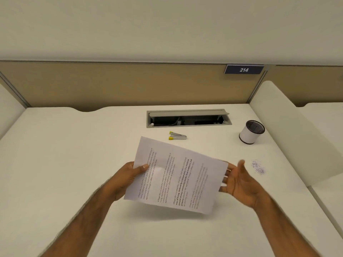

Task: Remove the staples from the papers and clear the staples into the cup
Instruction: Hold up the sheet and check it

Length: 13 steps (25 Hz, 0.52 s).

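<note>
A sheaf of printed white papers (176, 177) is held tilted above the white desk (65, 164). My left hand (128, 179) grips its left edge, thumb on top. My right hand (239, 184) is at the right edge with fingers spread behind the sheets and thumb up; it looks blurred. A small pile of loose staples (258, 167) lies on the desk to the right of that hand. A metal staple remover with yellow tips (176, 136) lies beyond the papers. The white cup with a black mesh rim (251, 132) stands at the back right.
An open cable tray (188, 118) is sunk into the desk behind the staple remover. A tan partition with a "214" sign (243, 69) closes the back. A white side divider (289, 127) rises right of the cup.
</note>
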Motion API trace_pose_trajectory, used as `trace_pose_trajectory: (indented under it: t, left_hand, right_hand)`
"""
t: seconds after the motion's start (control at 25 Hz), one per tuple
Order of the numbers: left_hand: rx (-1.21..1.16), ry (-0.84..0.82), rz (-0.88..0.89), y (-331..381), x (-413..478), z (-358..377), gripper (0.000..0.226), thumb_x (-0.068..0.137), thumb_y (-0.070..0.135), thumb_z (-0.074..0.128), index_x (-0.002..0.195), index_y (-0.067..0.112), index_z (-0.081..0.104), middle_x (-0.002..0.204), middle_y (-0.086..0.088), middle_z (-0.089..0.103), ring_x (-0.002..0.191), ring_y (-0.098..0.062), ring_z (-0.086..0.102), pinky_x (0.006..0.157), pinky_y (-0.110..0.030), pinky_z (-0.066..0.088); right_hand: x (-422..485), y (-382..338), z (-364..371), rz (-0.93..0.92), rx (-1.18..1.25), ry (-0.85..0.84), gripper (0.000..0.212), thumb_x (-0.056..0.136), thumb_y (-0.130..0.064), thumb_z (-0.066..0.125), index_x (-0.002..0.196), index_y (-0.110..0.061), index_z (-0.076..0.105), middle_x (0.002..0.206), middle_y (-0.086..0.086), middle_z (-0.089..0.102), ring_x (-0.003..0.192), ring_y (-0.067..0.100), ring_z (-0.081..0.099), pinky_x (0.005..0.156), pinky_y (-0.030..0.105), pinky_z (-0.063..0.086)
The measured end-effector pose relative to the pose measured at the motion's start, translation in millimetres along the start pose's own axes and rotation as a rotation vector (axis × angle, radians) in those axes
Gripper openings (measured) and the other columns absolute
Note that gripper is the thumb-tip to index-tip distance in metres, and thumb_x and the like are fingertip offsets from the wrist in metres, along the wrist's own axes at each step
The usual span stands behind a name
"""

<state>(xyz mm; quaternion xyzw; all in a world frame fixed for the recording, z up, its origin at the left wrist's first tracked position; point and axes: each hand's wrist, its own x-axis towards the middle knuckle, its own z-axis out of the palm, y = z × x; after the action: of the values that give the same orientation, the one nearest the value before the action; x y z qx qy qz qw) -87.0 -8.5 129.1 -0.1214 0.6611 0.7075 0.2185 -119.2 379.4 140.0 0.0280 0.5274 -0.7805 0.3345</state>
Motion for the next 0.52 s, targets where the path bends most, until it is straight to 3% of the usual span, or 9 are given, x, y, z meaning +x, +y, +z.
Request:
trace_pose_trajectory:
  t: [0.12,0.2,0.28,0.4,0.52]
  left_hand:
    - [-0.056,0.066,0.025,-4.0,-0.4,3.8,0.038,0.097,0.038,0.069,0.125,0.013,0.07,0.116,-0.017,0.077,0.106,-0.042,0.073,0.098,-0.059,0.055]
    - [-0.078,0.094,0.069,-3.3,0.4,8.8,0.037,0.095,0.037,0.071,0.124,0.013,0.07,0.116,-0.015,0.077,0.106,-0.04,0.073,0.097,-0.057,0.057]
    - [-0.049,0.089,0.146,-2.6,2.0,14.9,0.039,0.09,0.034,0.078,0.123,0.015,0.07,0.116,-0.011,0.078,0.106,-0.035,0.075,0.094,-0.051,0.06]
    - [-0.038,0.141,0.256,-7.2,7.6,24.3,0.044,0.08,0.031,0.078,0.121,0.017,0.07,0.114,-0.003,0.079,0.107,-0.027,0.075,0.091,-0.041,0.06]
    - [-0.066,0.271,0.335,-15.8,11.4,29.3,0.042,0.078,0.031,0.078,0.118,0.02,0.072,0.112,-0.001,0.08,0.104,-0.022,0.075,0.089,-0.039,0.059]
  right_hand:
    - [-2.7,24.1,13.0,-0.036,-0.075,0.005,0.09,0.066,-0.057,0.082,0.14,-0.014,0.054,0.139,0.017,0.058,0.125,0.037,0.057,0.102,0.062,0.045]
    - [4.7,21.6,19.9,-0.069,-0.089,0.141,0.059,0.081,-0.029,0.078,0.134,-0.011,0.059,0.134,0.017,0.062,0.119,0.035,0.063,0.104,0.057,0.046]
    - [12.3,12.2,26.8,-0.102,-0.12,0.277,0.04,0.087,-0.007,0.069,0.127,-0.008,0.062,0.124,0.015,0.069,0.111,0.034,0.067,0.097,0.051,0.052]
    - [21.9,10.2,35.2,-0.223,-0.249,0.442,0.026,0.089,-0.004,0.069,0.114,-0.012,0.069,0.107,0.007,0.076,0.1,0.028,0.072,0.08,0.033,0.059]
    - [26.3,19.8,37.5,-0.313,-0.314,0.527,0.022,0.088,-0.006,0.071,0.107,-0.016,0.072,0.101,0.002,0.077,0.095,0.02,0.072,0.079,0.027,0.055]
